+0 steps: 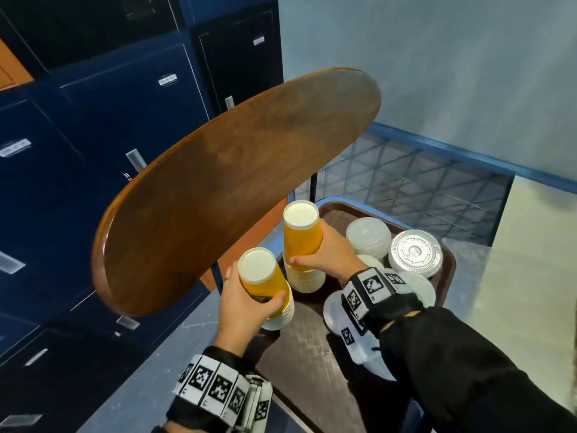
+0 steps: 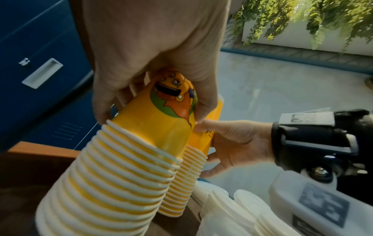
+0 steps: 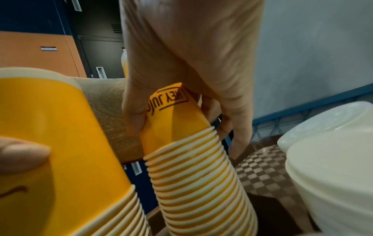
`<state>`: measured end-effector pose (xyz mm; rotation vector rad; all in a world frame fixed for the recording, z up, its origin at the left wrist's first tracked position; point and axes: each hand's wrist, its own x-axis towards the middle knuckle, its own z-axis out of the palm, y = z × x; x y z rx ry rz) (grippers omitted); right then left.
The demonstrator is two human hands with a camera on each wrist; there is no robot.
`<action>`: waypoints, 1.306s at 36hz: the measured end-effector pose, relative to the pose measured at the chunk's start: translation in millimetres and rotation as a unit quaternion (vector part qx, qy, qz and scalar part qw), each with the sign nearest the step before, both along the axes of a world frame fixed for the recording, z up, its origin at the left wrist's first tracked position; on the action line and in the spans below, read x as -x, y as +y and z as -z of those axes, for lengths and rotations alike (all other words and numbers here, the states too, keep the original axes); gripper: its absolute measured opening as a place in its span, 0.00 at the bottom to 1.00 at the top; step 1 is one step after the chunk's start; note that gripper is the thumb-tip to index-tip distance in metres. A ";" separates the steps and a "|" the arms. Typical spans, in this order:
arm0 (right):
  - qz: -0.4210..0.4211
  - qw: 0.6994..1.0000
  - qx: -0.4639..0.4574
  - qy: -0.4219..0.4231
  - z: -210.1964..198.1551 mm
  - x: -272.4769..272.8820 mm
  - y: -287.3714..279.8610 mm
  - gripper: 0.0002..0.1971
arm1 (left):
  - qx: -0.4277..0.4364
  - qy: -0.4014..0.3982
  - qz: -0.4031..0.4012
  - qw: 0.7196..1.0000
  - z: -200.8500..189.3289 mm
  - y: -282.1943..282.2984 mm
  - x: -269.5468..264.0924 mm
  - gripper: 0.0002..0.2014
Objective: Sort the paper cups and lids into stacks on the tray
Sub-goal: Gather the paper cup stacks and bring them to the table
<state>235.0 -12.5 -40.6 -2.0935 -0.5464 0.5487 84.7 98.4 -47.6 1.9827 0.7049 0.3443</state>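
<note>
**Two cup stacks held at the tray's left edge**

The left hand (image 1: 246,300) wraps the nearer stack of yellow cups (image 1: 265,285), tilted at the brown tray's (image 1: 299,345) left edge. The right hand (image 1: 324,251) grips the farther stack (image 1: 303,245), apparently resting on the tray. White lids (image 1: 368,237) and a clear lid stack (image 1: 415,254) crowd the far right corner.

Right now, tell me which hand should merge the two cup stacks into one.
Left. The left hand grips its cup stack tilted, apparently off the tray, so it looks free to move. The right hand grips the other stack, which seems to stand upright on the tray.
</note>
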 end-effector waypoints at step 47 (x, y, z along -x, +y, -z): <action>-0.079 0.988 -0.112 0.064 57.3 -0.1 2.2 0.35 | 0.193 0.043 -0.049 0.979 43.7 2.3 6.4 0.49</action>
